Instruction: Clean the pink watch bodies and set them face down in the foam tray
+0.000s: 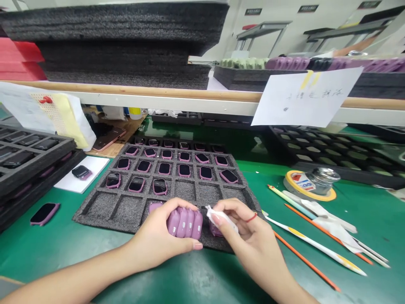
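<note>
My left hand (164, 236) is closed round a row of several purple smartwatch cases (185, 223), held together on edge above the front of a foam tray (126, 207). Between the thumb and fingers of my right hand (249, 236) is a crumpled white wipe (223, 217), just right of the cases. Another purple piece (215, 230) shows below the wipe, partly hidden by my fingers; I cannot tell whether it touches my hand. Purple-framed smartwatches with dark faces (164, 169) fill the tray's back rows, and some front pockets hold nothing.
One loose purple watch (44, 213) lies on the green mat at left, near another on white paper (81, 172). Stacked trays (28, 169) stand at far left. At right are brushes and sticks (316, 240), a tape roll (292, 185) and a glass jar (322, 179). A shelf (158, 97) crosses above.
</note>
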### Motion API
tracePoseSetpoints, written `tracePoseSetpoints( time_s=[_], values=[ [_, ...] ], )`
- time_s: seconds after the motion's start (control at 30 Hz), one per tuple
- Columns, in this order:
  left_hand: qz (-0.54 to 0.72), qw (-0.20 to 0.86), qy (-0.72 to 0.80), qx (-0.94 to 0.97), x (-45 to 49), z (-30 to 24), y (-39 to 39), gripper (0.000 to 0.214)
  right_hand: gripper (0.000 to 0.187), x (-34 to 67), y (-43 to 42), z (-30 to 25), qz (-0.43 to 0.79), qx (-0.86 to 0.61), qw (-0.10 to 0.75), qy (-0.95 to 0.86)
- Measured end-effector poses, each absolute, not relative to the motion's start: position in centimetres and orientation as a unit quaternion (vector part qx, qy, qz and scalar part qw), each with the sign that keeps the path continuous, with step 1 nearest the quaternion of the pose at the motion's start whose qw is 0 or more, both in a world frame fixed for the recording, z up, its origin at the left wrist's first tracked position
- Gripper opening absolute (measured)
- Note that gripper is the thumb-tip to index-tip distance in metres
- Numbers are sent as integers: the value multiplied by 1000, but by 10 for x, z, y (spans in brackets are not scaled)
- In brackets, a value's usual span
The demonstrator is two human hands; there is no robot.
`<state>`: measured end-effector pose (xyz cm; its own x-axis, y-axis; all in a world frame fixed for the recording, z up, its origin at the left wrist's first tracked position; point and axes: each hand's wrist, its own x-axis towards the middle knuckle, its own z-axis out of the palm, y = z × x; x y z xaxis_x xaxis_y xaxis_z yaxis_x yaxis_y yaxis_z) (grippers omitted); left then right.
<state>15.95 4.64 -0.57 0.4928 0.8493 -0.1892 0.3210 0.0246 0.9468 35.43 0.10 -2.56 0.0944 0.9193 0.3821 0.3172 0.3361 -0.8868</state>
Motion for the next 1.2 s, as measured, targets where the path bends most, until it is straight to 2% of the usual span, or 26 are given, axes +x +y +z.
tracePoseSetpoints(
  time_s=[0.13,0.27,0.4,0.63,0.87,1.2],
  values=[
    [240,574,438,649,158,-7,45,53,24,350,-2,-26,497,-473,554,-471],
    [229,692,382,568,155,-7,46,68,32,341,-3,-22,595,-448,525,-414],
    [212,774,326,499,151,-6,49,75,34,343,1,-26,608,-430,510,-430],
    [221,780,305,499,150,-10,48,69,33,343,0,-30,614,-435,519,-407],
    [224,784,301,495,148,-11,48,84,41,334,-5,-15,602,-474,524,-371],
    [197,789,282,509,145,-6,49,71,41,337,-4,-18,594,-481,516,-387]
  ],
)
